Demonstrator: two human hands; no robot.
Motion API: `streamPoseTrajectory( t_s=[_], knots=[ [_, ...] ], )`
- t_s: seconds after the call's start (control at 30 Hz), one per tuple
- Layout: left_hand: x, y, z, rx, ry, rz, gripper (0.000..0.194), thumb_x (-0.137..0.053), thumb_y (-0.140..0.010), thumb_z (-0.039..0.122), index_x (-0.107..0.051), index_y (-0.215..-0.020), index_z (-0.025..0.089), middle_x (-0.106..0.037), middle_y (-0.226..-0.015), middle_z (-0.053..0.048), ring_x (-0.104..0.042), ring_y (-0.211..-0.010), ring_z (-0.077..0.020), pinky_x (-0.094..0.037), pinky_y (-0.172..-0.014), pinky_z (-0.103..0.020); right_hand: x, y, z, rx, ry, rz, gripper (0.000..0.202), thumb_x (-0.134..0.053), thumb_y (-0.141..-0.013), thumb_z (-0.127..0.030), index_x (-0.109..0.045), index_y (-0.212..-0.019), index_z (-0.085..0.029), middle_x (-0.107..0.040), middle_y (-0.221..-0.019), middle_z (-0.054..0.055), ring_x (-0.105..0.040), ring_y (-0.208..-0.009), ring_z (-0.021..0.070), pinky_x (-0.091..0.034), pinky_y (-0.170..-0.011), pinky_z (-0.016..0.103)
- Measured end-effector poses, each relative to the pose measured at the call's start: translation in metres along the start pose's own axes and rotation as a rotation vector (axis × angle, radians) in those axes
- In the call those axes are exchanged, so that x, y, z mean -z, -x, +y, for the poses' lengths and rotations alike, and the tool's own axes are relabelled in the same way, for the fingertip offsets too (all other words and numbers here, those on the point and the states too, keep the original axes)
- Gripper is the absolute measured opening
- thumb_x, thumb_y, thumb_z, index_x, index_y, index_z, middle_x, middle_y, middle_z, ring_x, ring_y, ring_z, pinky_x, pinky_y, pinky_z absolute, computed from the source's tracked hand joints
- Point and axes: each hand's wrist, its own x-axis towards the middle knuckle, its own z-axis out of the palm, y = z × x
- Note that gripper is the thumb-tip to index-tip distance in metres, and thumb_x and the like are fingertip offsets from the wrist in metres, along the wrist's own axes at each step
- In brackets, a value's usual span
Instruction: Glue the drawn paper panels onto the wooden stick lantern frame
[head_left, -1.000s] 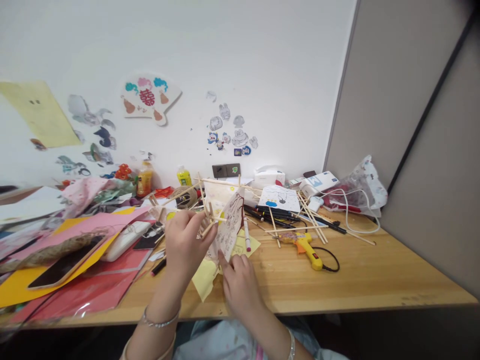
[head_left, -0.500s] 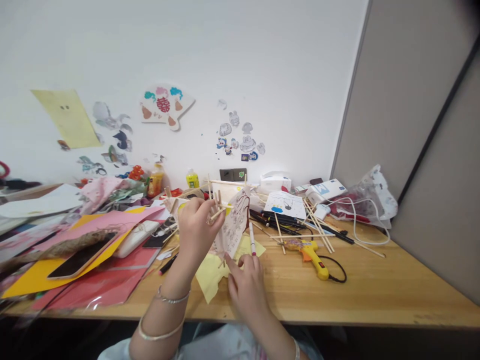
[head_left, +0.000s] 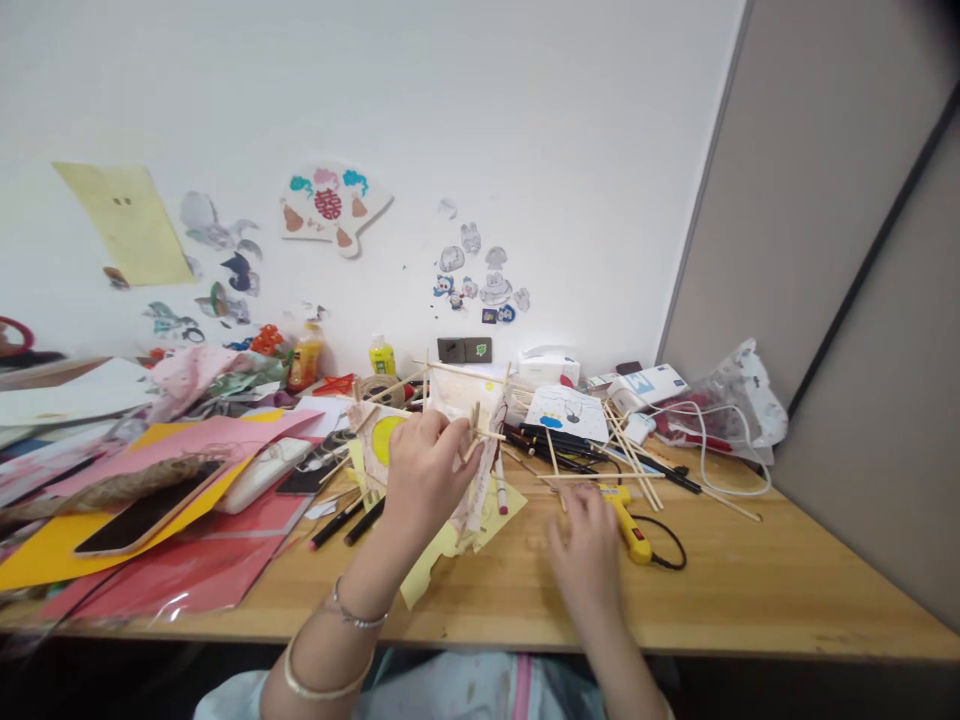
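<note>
My left hand (head_left: 427, 465) is closed on a corner of a frame of thin wooden sticks (head_left: 457, 372) with drawn-on paper panels (head_left: 366, 432); one panel bears a yellow circle. The frame stands tilted over a torn yellow sheet (head_left: 499, 512). To the right, my right hand (head_left: 589, 550) is over the table beside the yellow glue gun (head_left: 634, 530), covering its front part. Its fingers are bent and blurred, and what they touch is hidden.
Loose sticks (head_left: 637, 450) and black markers (head_left: 555, 447) lie behind the glue gun, near a white cable (head_left: 705, 450). At left are coloured sheets (head_left: 180, 560), a phone (head_left: 150, 510) and a power bank (head_left: 266, 475). Bottles (head_left: 306, 360) stand by the wall.
My right hand has left the lower end of the frame and moved right to the glue gun. My left hand and the frame have shifted right, and the frame has turned.
</note>
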Motion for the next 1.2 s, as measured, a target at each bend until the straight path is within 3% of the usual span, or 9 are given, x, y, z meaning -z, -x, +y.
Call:
streamPoseTrajectory(
  t_s=[0.1, 0.2, 0.3, 0.47, 0.6, 0.7, 0.8, 0.97, 1.2],
  knots=[
    [0.007, 0.008, 0.001, -0.051, 0.012, -0.067, 0.019, -0.055, -0.085, 0.031, -0.062, -0.097, 0.019, -0.058, -0.082, -0.005, -0.051, -0.081, -0.0222, -0.035, -0.073, -0.034, 0.018, -0.015, 0.037, -0.180, 0.288, 0.014, 0.035, -0.049, -0.086, -0.026, -0.058, -0.117, -0.012, -0.056, -0.096, 0.019, -0.051, -0.091, 0.0337, -0.041, -0.075, 0.046],
    [0.010, 0.012, 0.001, -0.072, -0.016, -0.091, 0.025, -0.058, -0.083, 0.030, -0.060, -0.106, 0.020, -0.058, -0.085, -0.006, -0.051, -0.082, -0.0231, -0.035, -0.072, -0.035, 0.027, -0.024, 0.056, -0.367, 0.446, -0.224, 0.043, -0.052, -0.086, -0.032, -0.053, -0.121, -0.006, -0.059, -0.098, 0.025, -0.056, -0.092, 0.0376, -0.042, -0.070, 0.044],
    [0.009, 0.009, 0.000, -0.099, -0.065, -0.041, 0.021, -0.060, -0.082, 0.032, -0.063, -0.099, 0.020, -0.057, -0.087, -0.008, -0.050, -0.082, -0.0246, -0.037, -0.074, -0.037, 0.029, -0.030, 0.060, -0.437, 0.438, -0.400, 0.037, -0.051, -0.088, -0.034, -0.056, -0.112, -0.007, -0.062, -0.101, 0.023, -0.060, -0.095, 0.0351, -0.043, -0.070, 0.039],
    [0.003, -0.005, -0.002, -0.167, -0.068, 0.002, 0.021, -0.065, -0.078, 0.037, -0.062, -0.085, 0.017, -0.055, -0.109, -0.016, -0.047, -0.105, -0.0337, -0.038, -0.087, -0.045, 0.028, -0.035, 0.056, -0.478, 0.399, -0.467, 0.035, -0.055, -0.085, -0.036, -0.056, -0.106, -0.008, -0.066, -0.100, 0.018, -0.064, -0.093, 0.0301, -0.045, -0.069, 0.033],
    [-0.001, -0.014, -0.007, -0.192, 0.058, -0.124, 0.027, -0.062, -0.081, 0.043, -0.054, -0.080, 0.017, -0.061, -0.090, -0.010, -0.055, -0.086, -0.0256, -0.041, -0.080, -0.039, 0.027, -0.035, 0.052, -0.485, 0.364, -0.489, 0.040, -0.055, -0.084, -0.033, -0.053, -0.113, -0.006, -0.065, -0.105, 0.020, -0.064, -0.095, 0.0299, -0.046, -0.071, 0.033],
    [0.000, -0.018, -0.011, -0.170, 0.121, -0.186, 0.032, -0.055, -0.085, 0.049, -0.048, -0.074, 0.019, -0.056, -0.071, -0.003, -0.052, -0.068, -0.0189, -0.040, -0.068, -0.032, 0.028, -0.034, 0.051, -0.483, 0.340, -0.485, 0.046, -0.055, -0.083, -0.027, -0.048, -0.122, -0.004, -0.065, -0.108, 0.020, -0.063, -0.098, 0.0291, -0.045, -0.075, 0.032],
    [0.002, -0.021, -0.015, -0.131, 0.146, -0.202, 0.036, -0.053, -0.085, 0.052, -0.043, -0.070, 0.021, -0.049, -0.063, 0.000, -0.048, -0.061, -0.0168, -0.035, -0.059, -0.028, 0.030, -0.032, 0.051, -0.476, 0.274, -0.418, 0.054, -0.052, -0.085, -0.024, -0.039, -0.132, -0.002, -0.062, -0.115, 0.022, -0.062, -0.102, 0.0285, -0.045, -0.079, 0.032],
    [0.008, -0.026, -0.022, -0.064, 0.197, -0.202, 0.035, -0.054, -0.084, 0.050, -0.042, -0.070, 0.021, -0.045, -0.061, 0.002, -0.045, -0.059, -0.0156, -0.031, -0.056, -0.027, 0.037, -0.027, 0.042, -0.563, -0.090, -0.129, 0.063, -0.049, -0.084, -0.035, -0.032, -0.140, -0.012, -0.062, -0.119, 0.018, -0.064, -0.098, 0.0300, -0.049, -0.075, 0.038],
    [0.011, -0.038, -0.023, -0.004, 0.232, -0.327, 0.037, -0.047, -0.085, 0.056, -0.043, -0.074, 0.021, -0.049, -0.070, -0.002, -0.046, -0.066, -0.0183, -0.036, -0.060, -0.030, 0.026, -0.008, -0.014, -0.435, -0.441, 0.137, 0.072, -0.059, -0.076, -0.038, -0.034, -0.139, -0.017, -0.059, -0.125, 0.017, -0.061, -0.107, 0.0286, -0.053, -0.081, 0.040]
  ],
)
